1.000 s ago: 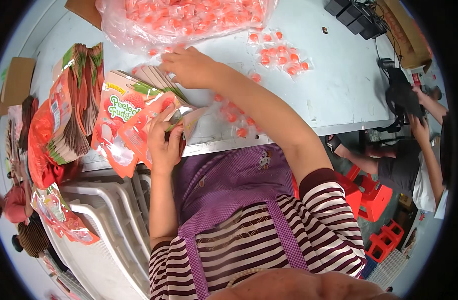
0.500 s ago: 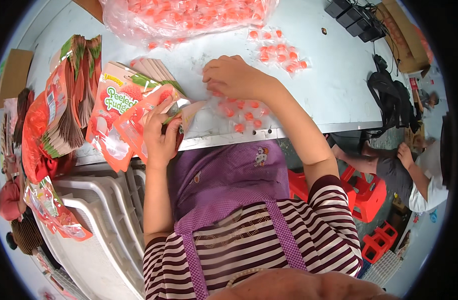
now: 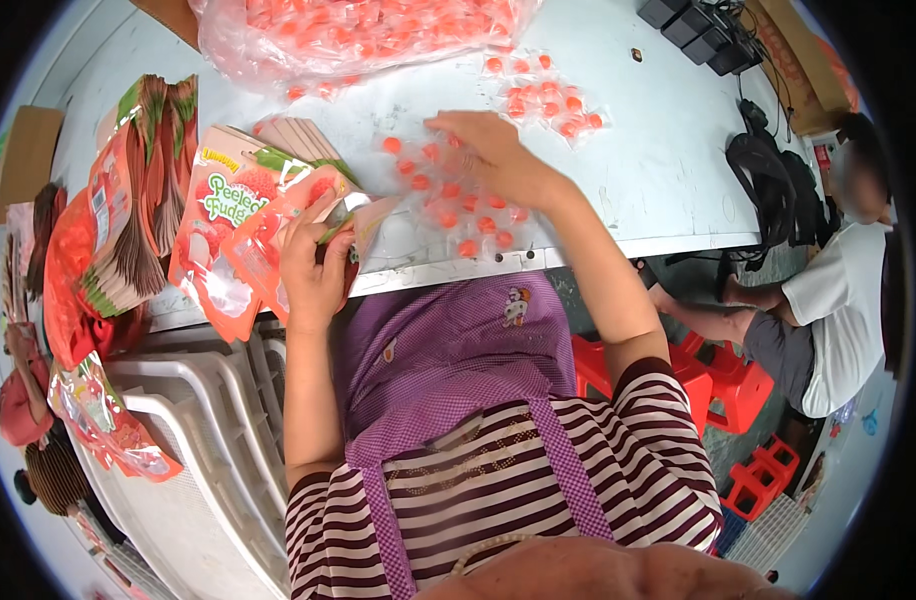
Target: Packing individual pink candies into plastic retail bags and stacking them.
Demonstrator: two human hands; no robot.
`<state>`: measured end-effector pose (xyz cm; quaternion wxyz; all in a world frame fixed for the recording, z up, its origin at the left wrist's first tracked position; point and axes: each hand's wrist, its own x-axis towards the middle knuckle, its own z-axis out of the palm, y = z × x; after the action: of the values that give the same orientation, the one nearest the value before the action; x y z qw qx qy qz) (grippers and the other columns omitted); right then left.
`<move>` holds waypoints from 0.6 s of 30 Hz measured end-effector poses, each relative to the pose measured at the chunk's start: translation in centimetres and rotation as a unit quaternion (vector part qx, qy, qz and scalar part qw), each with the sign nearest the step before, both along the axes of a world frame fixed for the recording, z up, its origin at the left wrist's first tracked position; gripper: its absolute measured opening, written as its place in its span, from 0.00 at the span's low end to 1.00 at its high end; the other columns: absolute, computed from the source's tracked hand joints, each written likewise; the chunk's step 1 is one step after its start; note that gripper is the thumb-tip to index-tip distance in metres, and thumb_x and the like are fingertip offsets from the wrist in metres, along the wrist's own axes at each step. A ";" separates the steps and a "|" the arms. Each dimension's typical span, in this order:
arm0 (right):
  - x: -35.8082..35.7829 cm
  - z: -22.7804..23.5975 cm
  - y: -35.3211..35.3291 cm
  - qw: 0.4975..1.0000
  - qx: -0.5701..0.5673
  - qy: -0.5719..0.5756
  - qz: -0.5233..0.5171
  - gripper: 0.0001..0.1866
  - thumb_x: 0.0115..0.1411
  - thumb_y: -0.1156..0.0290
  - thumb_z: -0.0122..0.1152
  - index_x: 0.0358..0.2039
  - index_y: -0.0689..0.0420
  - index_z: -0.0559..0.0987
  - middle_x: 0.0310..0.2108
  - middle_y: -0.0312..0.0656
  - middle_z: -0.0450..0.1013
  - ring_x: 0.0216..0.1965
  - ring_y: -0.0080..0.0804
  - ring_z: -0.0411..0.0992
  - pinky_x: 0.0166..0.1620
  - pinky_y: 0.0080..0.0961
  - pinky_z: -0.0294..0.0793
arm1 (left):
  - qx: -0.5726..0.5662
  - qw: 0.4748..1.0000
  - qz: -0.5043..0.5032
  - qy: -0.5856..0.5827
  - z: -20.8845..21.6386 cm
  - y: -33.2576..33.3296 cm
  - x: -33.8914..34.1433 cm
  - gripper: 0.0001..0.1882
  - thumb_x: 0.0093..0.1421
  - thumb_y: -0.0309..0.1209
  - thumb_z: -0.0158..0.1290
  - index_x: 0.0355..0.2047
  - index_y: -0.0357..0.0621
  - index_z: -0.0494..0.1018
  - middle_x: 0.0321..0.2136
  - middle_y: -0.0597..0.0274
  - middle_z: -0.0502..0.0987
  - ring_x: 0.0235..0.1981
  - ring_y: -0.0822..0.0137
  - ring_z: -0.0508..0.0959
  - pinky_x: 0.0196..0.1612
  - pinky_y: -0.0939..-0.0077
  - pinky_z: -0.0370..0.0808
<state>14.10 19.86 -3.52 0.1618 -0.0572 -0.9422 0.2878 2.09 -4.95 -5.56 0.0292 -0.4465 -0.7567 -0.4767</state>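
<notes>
My left hand (image 3: pixel 316 265) is closed on the edge of a red candy pouch (image 3: pixel 252 245) at the table's front edge; the pouch's mouth gapes toward the right. My right hand (image 3: pixel 493 150) hovers over a loose pile of wrapped candies (image 3: pixel 444 190), small red-orange pieces in clear wrappers. Its fingers stretch out to the left, over or against the pile's upper edge. Another printed pouch (image 3: pixel 216 190) lies beneath the one I hold, beside a fanned stack of pouches (image 3: pixel 296 140).
A large clear bag of candies (image 3: pixel 368 40) sits at the back, with a smaller candy group (image 3: pixel 553 100) right of it. Bundled pouches (image 3: pixel 143 190) stand at left above white plastic crates (image 3: pixel 193 430). A black backpack (image 3: pixel 773 180) and red stools (image 3: pixel 733 385) are at right, near a seated person (image 3: pixel 838 310).
My right hand has moved a little right and its fingers have straightened, showing more candies spread to the left. My left hand keeps its hold. The person at right has leaned into view.
</notes>
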 end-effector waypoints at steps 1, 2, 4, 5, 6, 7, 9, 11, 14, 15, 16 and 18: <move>-0.3 -0.9 0.3 0.996 -0.066 -0.052 0.036 0.23 0.57 0.65 0.53 0.54 0.52 0.68 0.52 0.45 0.64 0.53 0.40 0.61 0.54 0.35 0.61 | -0.001 1.000 -0.004 0.009 0.1 0.1 0.0 0.08 0.50 0.29 0.58 0.26 0.40 0.70 0.48 0.57 0.74 0.45 0.56 0.72 0.49 0.68 0.62; -0.2 -1.2 0.0 0.996 -0.067 -0.053 0.039 0.23 0.57 0.65 0.53 0.54 0.52 0.68 0.52 0.45 0.64 0.53 0.40 0.61 0.54 0.35 0.61 | -0.001 1.000 -0.001 0.008 0.1 0.0 0.0 0.08 0.50 0.29 0.58 0.26 0.40 0.70 0.48 0.57 0.74 0.45 0.56 0.72 0.49 0.68 0.62; 0.1 -1.4 -0.9 0.993 -0.115 -0.005 0.034 0.23 0.56 0.67 0.55 0.54 0.52 0.69 0.55 0.44 0.62 0.55 0.42 0.58 0.55 0.34 0.60 | -0.002 1.000 0.001 0.023 0.0 0.0 -0.2 0.08 0.50 0.29 0.58 0.26 0.40 0.70 0.47 0.57 0.74 0.45 0.56 0.72 0.49 0.68 0.62; 0.0 -1.2 -0.9 0.993 -0.115 -0.006 0.034 0.23 0.56 0.67 0.55 0.54 0.52 0.69 0.55 0.44 0.62 0.55 0.42 0.58 0.55 0.34 0.60 | -0.003 1.000 0.000 0.022 0.0 0.1 -0.2 0.08 0.50 0.29 0.58 0.26 0.40 0.70 0.47 0.57 0.74 0.45 0.56 0.72 0.49 0.68 0.62; -0.3 -0.7 -1.0 0.990 -0.136 0.000 0.023 0.25 0.54 0.64 0.57 0.54 0.50 0.68 0.57 0.44 0.61 0.58 0.43 0.55 0.58 0.36 0.57 | 0.001 1.000 -0.001 0.017 -0.1 0.2 -0.3 0.08 0.50 0.29 0.58 0.26 0.40 0.70 0.47 0.57 0.74 0.44 0.57 0.72 0.49 0.68 0.62; -0.7 -0.3 -1.1 0.987 -0.157 0.006 0.012 0.28 0.53 0.60 0.60 0.55 0.49 0.68 0.58 0.43 0.59 0.60 0.43 0.53 0.60 0.38 0.54 | 0.005 1.000 -0.003 0.011 0.0 0.2 -0.3 0.08 0.50 0.29 0.58 0.26 0.40 0.70 0.47 0.57 0.75 0.44 0.57 0.72 0.49 0.68 0.62; -2.6 0.1 -2.2 0.999 -0.022 -0.003 0.038 0.31 0.51 0.55 0.61 0.56 0.48 0.67 0.60 0.42 0.57 0.62 0.43 0.49 0.62 0.41 0.49 | -0.004 1.000 0.004 0.020 0.1 0.1 -0.3 0.08 0.49 0.28 0.58 0.26 0.40 0.70 0.47 0.57 0.75 0.44 0.57 0.72 0.49 0.68 0.62; -3.7 0.2 -2.6 0.991 0.115 -0.010 0.063 0.35 0.48 0.50 0.62 0.57 0.46 0.66 0.62 0.42 0.54 0.64 0.42 0.46 0.63 0.45 0.44 | -0.010 0.999 0.012 0.033 0.2 0.1 -0.3 0.08 0.49 0.28 0.58 0.26 0.40 0.70 0.47 0.57 0.75 0.44 0.57 0.72 0.49 0.68 0.62; -4.4 0.6 -2.9 0.969 0.116 -0.166 0.144 0.43 0.43 0.41 0.62 0.59 0.43 0.63 0.64 0.42 0.51 0.66 0.42 0.40 0.64 0.52 0.34 | 0.008 1.000 0.006 -0.005 0.0 0.1 -0.1 0.08 0.49 0.28 0.58 0.26 0.40 0.69 0.47 0.57 0.74 0.43 0.57 0.72 0.49 0.68 0.62; -4.1 1.4 -2.8 0.960 0.118 -0.205 0.146 0.44 0.43 0.40 0.61 0.59 0.43 0.62 0.64 0.42 0.50 0.66 0.44 0.40 0.63 0.55 0.34 | 0.010 1.000 0.005 -0.024 -0.3 -0.1 -0.2 0.09 0.49 0.27 0.58 0.27 0.39 0.69 0.47 0.56 0.74 0.43 0.57 0.71 0.49 0.68 0.62; -3.9 2.1 -2.9 0.951 0.121 -0.244 0.148 0.45 0.43 0.38 0.60 0.60 0.43 0.62 0.64 0.41 0.50 0.66 0.46 0.40 0.62 0.58 0.34 | 0.013 0.999 0.005 -0.043 -0.4 -0.2 -0.2 0.09 0.49 0.27 0.58 0.27 0.39 0.68 0.47 0.56 0.74 0.43 0.57 0.71 0.49 0.68 0.62; -2.7 3.1 -3.5 0.949 0.132 -0.253 0.134 0.46 0.41 0.38 0.61 0.60 0.44 0.62 0.64 0.41 0.50 0.66 0.49 0.40 0.62 0.59 0.34 | 0.006 0.999 0.007 -0.041 -0.2 -0.1 0.0 0.10 0.49 0.27 0.58 0.27 0.39 0.67 0.47 0.55 0.74 0.43 0.56 0.71 0.49 0.67 0.62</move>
<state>11.39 16.40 -0.46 -0.1154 0.0201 -0.9807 0.1563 2.07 -5.07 -5.73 0.0045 -0.4212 -0.7576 -0.4987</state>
